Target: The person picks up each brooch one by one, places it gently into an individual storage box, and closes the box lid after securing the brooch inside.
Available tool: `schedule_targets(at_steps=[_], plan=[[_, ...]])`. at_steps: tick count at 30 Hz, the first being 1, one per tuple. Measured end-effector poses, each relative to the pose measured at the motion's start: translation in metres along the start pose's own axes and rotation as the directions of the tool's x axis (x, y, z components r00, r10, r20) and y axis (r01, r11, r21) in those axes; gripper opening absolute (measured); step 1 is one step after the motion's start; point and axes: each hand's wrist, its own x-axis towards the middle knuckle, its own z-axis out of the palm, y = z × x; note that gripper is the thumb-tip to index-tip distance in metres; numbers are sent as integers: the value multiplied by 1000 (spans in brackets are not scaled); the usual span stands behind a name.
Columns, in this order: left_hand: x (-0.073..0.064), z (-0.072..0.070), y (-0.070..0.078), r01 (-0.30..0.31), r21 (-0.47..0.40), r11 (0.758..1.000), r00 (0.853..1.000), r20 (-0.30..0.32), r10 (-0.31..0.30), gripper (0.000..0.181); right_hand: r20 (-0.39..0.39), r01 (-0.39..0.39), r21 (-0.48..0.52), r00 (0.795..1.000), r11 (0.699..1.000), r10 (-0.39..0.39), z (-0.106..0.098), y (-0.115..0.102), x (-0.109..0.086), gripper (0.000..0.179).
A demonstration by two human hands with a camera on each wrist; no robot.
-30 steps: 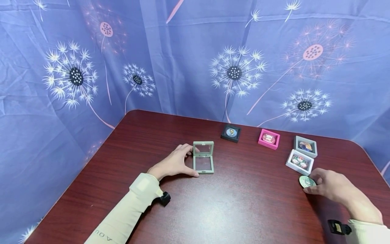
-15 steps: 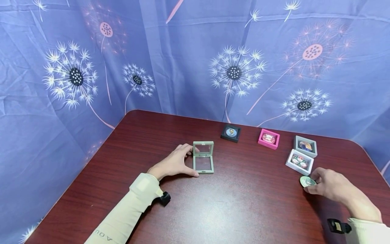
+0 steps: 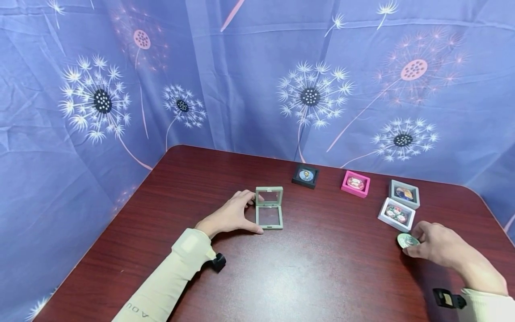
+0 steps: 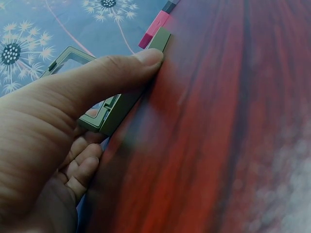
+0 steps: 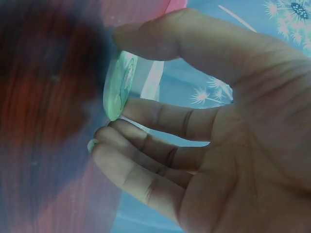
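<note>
In the head view my left hand [image 3: 231, 214] grips a pale green hinged display frame [image 3: 269, 189] from its left side. Its thumb lies along the front edge and the fingers reach behind the raised, see-through lid. The left wrist view shows the thumb pressed on the green frame's edge [image 4: 121, 114], close above the table. Over to the right, my right hand [image 3: 444, 248] pinches a green coin-like disc [image 3: 408, 240] with a pale printed face. In the right wrist view, thumb and forefinger hold this disc [image 5: 115, 92] by opposite edges while the other fingers curl below it.
A white display frame [image 3: 384, 217] with a decorated disc stands just behind my right hand, touching a grey frame [image 3: 396, 184]. Farther left are a pink frame [image 3: 354, 192] and a black frame [image 3: 301, 181]. A dandelion-print cloth [image 3: 241, 89] hangs behind the reddish-brown table [image 3: 322, 259].
The green disc has shifted very slightly to the right with my right fingers. My left hand and the open green frame have stayed in place.
</note>
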Motion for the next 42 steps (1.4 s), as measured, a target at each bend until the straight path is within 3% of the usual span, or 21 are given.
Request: schedule_targets(at_steps=[13,29,42], plan=[[0,0,2,4,5,1000,1000,3,-4,80,-75,17,-21,997,1000,-19,-11,-25,-6,48],[0,1,-1,18,-13,1000,1000,18,-18,81,-175,115,-25,978,993,-117,-5,-49,7,43],[0,0,-1,19,-8,1000,1000,13,-19,81,-174,181,5,969,983,-177,2,-77,19,47]])
